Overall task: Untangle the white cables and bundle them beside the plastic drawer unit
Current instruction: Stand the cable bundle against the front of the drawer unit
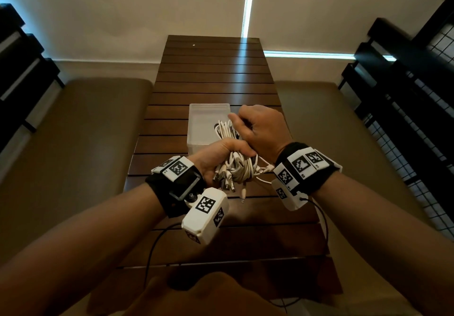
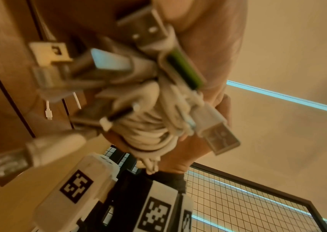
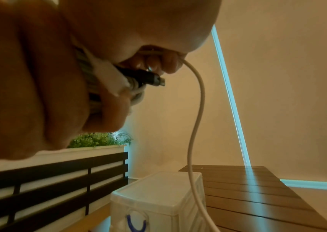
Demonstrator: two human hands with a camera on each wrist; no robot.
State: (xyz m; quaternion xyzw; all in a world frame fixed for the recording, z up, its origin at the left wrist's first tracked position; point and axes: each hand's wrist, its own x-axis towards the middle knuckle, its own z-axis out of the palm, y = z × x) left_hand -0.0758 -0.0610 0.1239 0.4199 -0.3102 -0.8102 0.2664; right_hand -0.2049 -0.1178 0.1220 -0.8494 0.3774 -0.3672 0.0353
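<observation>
A thick bundle of white cables hangs above the slatted wooden table, with several USB plugs sticking out below it. My left hand grips the bundle's lower part in a fist. Just above it, my right hand holds the upper loops and pinches one white cable that droops down past the frosted plastic drawer unit. The unit stands on the table right behind the hands. A loose cable end trails toward the right wrist.
Padded benches flank the table on both sides. Black slatted backrests rise at the far left, and a black wire grid at the right. Black camera leads cross the near table slats. A planter with greenery sits on the left backrest.
</observation>
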